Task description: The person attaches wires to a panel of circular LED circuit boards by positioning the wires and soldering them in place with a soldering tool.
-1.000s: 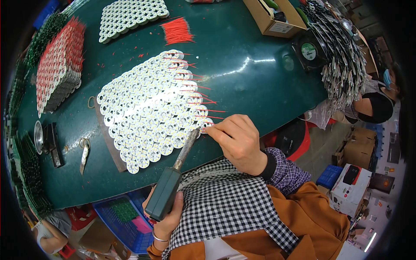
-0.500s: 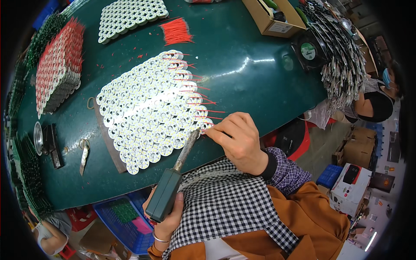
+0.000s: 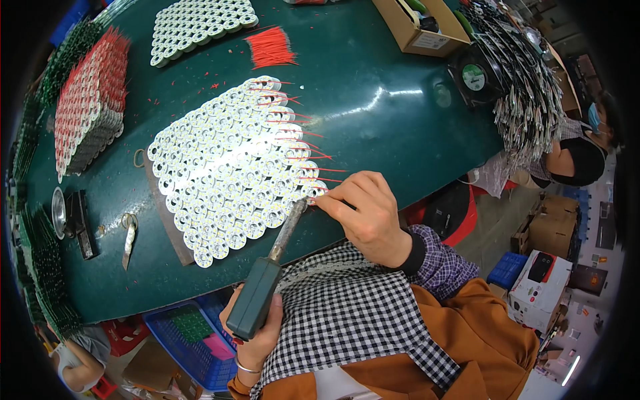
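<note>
My left hand (image 3: 268,327) is wrapped round the dark green handle of a soldering iron (image 3: 257,297). The iron's metal shaft slants up, and its tip is at the lower right corner of a panel of round white LED boards (image 3: 227,160). At that same corner my right hand (image 3: 367,217) has thumb and forefinger pinched together on a thin red wire, mostly hidden by the fingers. Several red wires (image 3: 303,137) stick out along the panel's right edge. Under the panel's left side shows a brown board (image 3: 170,220).
A bundle of cut red wires (image 3: 272,48) lies beyond the panel, near another LED panel stack (image 3: 200,27). A tall stack with red wires (image 3: 90,100) stands left. Tweezers (image 3: 129,243), a cardboard box (image 3: 427,33), a small fan (image 3: 475,77) and a blue basket (image 3: 193,347) are around. A co-worker (image 3: 577,150) sits right.
Almost nothing differs. The soldering iron's handle has shifted very slightly to the right; the right hand stays pinched at the panel corner.
</note>
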Tool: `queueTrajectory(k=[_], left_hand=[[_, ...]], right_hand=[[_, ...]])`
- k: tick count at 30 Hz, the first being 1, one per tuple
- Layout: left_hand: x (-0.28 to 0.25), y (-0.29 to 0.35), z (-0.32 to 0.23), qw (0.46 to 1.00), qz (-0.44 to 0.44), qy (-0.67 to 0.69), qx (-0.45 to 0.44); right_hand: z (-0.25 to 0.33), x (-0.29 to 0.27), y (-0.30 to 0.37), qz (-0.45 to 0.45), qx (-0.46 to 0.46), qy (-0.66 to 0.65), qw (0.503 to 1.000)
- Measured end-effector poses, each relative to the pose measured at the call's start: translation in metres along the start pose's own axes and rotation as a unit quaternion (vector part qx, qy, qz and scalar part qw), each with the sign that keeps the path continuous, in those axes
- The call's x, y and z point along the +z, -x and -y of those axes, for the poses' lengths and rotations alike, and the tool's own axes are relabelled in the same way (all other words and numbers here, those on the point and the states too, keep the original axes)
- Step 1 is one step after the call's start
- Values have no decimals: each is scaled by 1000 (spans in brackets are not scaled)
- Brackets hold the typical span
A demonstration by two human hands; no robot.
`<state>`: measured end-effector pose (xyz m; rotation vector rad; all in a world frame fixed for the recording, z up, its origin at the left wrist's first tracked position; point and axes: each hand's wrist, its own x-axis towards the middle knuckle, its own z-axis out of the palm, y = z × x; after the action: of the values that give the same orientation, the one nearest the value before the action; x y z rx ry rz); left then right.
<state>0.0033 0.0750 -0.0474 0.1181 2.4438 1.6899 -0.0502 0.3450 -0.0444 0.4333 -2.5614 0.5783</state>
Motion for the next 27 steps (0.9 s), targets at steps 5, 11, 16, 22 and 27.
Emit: queueTrajectory(k=[5, 11, 16, 22, 27], left_hand=[[-6, 15, 19, 1000, -9, 12, -15], [-9, 15, 19, 1000, 9, 19, -3], [0, -2, 2, 998, -10, -8, 55], [2, 2, 12, 999, 2, -4, 43], [3, 0, 8, 999, 6, -5, 44]], right_hand=[[0, 1, 1, -1, 5, -5, 1000], [3, 1, -1, -6, 17, -11, 1000], [4, 1, -1, -7, 24, -13, 1000], [4, 2, -1, -17, 19, -19, 999], [4, 2, -1, -14, 14, -13, 1000]])
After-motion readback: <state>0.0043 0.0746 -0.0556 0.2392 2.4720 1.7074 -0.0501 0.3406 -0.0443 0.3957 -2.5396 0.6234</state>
